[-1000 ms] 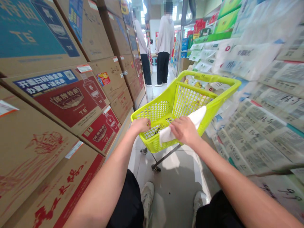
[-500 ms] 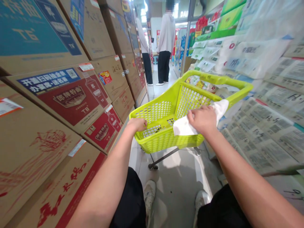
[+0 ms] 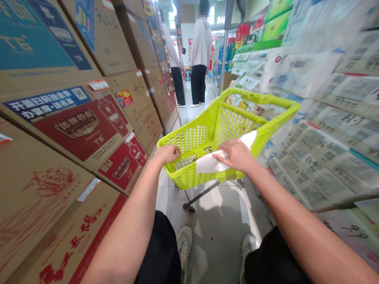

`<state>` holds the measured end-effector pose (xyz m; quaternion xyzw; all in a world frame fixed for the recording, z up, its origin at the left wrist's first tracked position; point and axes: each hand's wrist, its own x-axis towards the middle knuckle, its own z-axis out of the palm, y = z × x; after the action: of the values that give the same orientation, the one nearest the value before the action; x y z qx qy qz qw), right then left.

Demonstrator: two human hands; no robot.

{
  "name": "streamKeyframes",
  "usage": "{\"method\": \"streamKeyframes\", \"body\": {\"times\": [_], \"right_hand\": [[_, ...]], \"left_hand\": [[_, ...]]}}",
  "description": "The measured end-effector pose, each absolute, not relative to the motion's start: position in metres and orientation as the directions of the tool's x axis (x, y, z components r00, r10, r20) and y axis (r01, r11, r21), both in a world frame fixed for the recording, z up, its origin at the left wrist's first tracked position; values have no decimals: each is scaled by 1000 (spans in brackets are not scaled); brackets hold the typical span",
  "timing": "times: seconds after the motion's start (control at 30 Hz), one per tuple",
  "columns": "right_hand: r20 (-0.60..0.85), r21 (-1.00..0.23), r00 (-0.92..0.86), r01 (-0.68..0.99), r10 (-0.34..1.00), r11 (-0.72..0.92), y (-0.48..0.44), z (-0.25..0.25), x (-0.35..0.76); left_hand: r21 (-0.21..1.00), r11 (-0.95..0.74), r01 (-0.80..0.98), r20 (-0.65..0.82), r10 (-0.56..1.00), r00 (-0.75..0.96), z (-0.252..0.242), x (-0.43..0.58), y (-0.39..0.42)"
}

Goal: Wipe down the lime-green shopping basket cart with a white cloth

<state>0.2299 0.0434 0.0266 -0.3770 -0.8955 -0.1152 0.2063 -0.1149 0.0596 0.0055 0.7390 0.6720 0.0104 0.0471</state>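
A lime-green plastic shopping cart [image 3: 189, 179] stands sideways in front of me, its handle to the right. My left hand [image 3: 169, 154] is closed round the rim at the basket's left corner. With my right hand [image 3: 237, 155] I press a white cloth [image 3: 207, 163] on the near rim, fingers bent over it. The cloth drapes down the outside of the basket, and one end sticks up towards the handle side. No goods show in the part of the basket I can see.
Stacked cardboard cartons [image 3: 74, 126] wall the left side. Piled paper packs [image 3: 319, 157] line the right. Further down the aisle a person [image 3: 200, 59] stands with their back to me, beside a reflecting panel. My shoes [image 3: 185, 240] are on the tiled floor.
My right hand has slid left along the near rim with the white cloth, away from the handle. My left hand keeps its grip on the corner. The view has shifted slightly.
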Motion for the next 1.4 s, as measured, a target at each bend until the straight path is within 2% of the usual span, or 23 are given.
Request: {"method": "streamKeyframes", "body": {"times": [0.13, 0.2, 0.33, 0.47, 0.53, 0.63, 0.7, 0.77, 0.93, 1.1, 1.2, 1.33, 1.4], "right_hand": [[532, 96, -496, 840, 686, 534, 58, 29, 253], [519, 101, -533, 814, 668, 572, 45, 22, 230], [472, 55, -691, 643, 548, 764, 6, 4, 162], [462, 110, -749, 580, 475, 807, -7, -4, 135], [459, 135, -747, 593, 481, 794, -3, -5, 136], [472, 140, -728, 619, 497, 773, 7, -3, 140], [474, 128, -715, 633, 514, 763, 15, -1, 145], [471, 109, -678, 679, 564, 726, 26, 2, 156], [447, 76, -523, 831, 726, 552, 62, 15, 203], [446, 70, -419, 897, 791, 436, 70, 23, 221], [436, 79, -429, 894, 791, 441, 59, 25, 211], [433, 87, -511, 844, 743, 530, 42, 26, 197], [431, 93, -549, 816, 716, 570, 35, 28, 195]], "left_hand": [[172, -112, 979, 40, 993, 107, 2, -109, 62], [216, -111, 970, 99, 991, 91, 0, -105, 63], [348, -177, 921, 246, 965, 93, 2, -102, 61], [388, -138, 911, 430, 902, -46, 12, -92, 47], [415, -109, 903, 398, 915, -73, 16, -79, 38], [504, -93, 859, 214, 977, -19, 18, -57, 27], [468, 1, 884, 57, 998, -31, 18, -47, 23], [435, 37, 900, -15, 999, -33, 20, -43, 20], [461, -22, 887, -54, 997, 53, 24, -36, 23], [344, -40, 938, -49, 997, 61, 19, -15, 25], [358, -36, 933, -60, 996, 61, 19, -17, 28], [496, 57, 867, -102, 995, -7, 22, -46, 38], [490, 71, 869, -100, 995, -25, 22, -63, 44]]}}
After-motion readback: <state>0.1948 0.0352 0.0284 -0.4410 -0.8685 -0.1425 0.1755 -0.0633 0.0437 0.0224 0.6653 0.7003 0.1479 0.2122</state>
